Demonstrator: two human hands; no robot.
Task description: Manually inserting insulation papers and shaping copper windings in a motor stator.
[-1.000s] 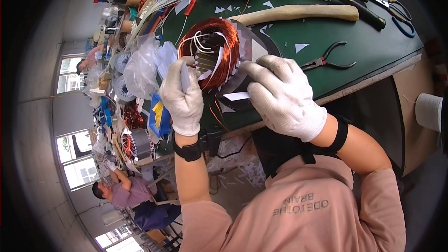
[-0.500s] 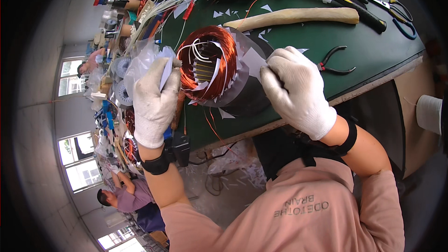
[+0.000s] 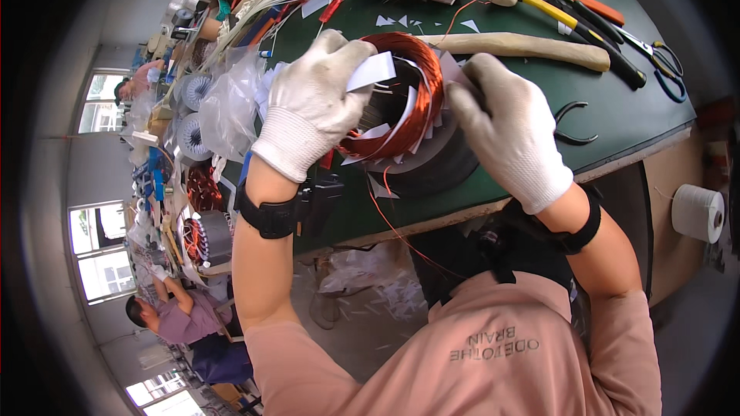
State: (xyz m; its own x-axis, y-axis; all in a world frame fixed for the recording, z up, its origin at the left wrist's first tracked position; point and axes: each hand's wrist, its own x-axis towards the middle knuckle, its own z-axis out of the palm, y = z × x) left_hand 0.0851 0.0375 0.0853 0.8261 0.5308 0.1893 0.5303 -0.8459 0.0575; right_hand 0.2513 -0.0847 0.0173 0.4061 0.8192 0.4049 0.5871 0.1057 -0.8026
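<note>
A motor stator lies on the green bench with its ring of copper windings (image 3: 432,92) facing up and its dark core (image 3: 443,166) below. White paper pieces stick out around the coil. My left hand (image 3: 308,96), in a white knitted glove, is at the ring's left edge, its fingers closed on a white paper strip (image 3: 373,71) that reaches over the opening. Also gloved, my right hand (image 3: 512,127) is at the ring's right side. Its thumb and fingers pinch a paper piece (image 3: 455,69) against the outside of the windings; part of that piece is hidden.
Beyond the stator lie a wooden stick (image 3: 532,50), a yellow-handled mallet (image 3: 551,11), scissors (image 3: 663,65) and pliers (image 3: 576,139). Plastic bags (image 3: 231,100) crowd the left. A red lead wire (image 3: 393,223) hangs over the bench edge. Another person (image 3: 185,320) works at far left.
My left hand has moved up and right, bringing the paper strip over the ring. My right hand has moved slightly right, its paper piece now by the coil. The whole view has shifted a little.
</note>
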